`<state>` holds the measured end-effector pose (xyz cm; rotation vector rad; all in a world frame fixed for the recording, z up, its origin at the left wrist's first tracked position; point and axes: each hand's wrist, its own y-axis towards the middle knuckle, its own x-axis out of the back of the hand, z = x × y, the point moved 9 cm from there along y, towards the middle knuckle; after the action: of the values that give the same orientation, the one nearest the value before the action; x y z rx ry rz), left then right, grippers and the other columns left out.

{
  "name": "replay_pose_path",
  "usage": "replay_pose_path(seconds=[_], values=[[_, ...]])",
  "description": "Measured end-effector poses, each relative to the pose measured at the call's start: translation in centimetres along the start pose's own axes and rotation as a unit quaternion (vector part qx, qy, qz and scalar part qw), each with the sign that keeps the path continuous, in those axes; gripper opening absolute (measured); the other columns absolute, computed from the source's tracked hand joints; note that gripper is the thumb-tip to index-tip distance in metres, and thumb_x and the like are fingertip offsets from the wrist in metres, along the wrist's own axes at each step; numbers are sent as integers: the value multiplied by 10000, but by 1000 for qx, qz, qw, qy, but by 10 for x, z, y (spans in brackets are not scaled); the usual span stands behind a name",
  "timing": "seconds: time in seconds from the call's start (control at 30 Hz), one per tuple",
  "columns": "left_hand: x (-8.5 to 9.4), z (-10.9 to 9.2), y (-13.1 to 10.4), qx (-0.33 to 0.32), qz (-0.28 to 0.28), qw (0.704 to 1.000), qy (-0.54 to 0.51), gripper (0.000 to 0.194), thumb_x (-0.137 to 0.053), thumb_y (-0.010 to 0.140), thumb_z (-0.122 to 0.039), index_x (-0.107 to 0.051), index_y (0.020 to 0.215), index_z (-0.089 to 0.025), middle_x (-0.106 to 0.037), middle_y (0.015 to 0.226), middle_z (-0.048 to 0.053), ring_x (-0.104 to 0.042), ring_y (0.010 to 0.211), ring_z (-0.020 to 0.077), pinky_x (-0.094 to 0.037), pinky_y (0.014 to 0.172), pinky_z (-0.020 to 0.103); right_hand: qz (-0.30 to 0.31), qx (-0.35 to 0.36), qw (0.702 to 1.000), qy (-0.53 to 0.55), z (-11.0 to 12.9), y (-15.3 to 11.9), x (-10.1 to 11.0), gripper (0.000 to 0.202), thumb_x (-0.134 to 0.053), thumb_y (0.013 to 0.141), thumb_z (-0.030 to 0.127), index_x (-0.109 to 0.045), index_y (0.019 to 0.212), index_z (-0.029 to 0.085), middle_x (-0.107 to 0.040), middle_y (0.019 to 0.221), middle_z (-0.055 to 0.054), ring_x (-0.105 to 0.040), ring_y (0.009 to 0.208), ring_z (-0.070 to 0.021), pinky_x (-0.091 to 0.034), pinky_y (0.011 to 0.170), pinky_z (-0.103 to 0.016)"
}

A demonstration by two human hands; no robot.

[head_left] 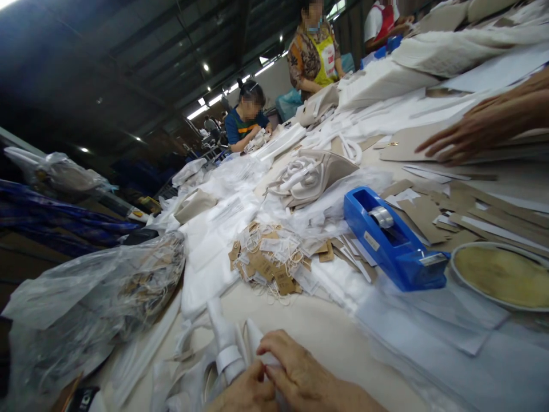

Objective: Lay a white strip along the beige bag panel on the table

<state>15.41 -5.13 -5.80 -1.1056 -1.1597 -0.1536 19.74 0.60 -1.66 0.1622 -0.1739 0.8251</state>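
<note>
Both hands meet low on the tabletop (326,337), left hand (244,395) and right hand (300,372) fingers pinched shut on a rolled white strap (223,343), mid-fold, steady pinch needed next.

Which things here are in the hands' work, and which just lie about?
In hand: left hand and right hand pinching white folded straps.

Lying about: blue tape dispenser, brown tag pile, round dish, plastic bag, a co-worker's hand.
</note>
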Motion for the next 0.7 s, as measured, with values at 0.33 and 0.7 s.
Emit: replay_pose_path(seconds=[0.33,0.7], values=[[62,-21,-32,-58,-37,997,-30,159,-584,826,-238,-542,677,-203,-592,679,-27,-469,649,138,-296,678,309,-1,246,935,-256,15,-80,1,149,-483,883,186,-618,940,212,-638,1059,-75,-614,947,-164,-499,787,-233],[48,1,-67,34,-38,997,-52,308,-545,793,-209,-547,1098,-250,-649,1045,32,-548,1006,223,-283,1010,391,95,267,916,-286,11,-36,-62,168,-464,901,183,-577,776,176,-584,812,5,-541,742,-115,-401,649,-197]])
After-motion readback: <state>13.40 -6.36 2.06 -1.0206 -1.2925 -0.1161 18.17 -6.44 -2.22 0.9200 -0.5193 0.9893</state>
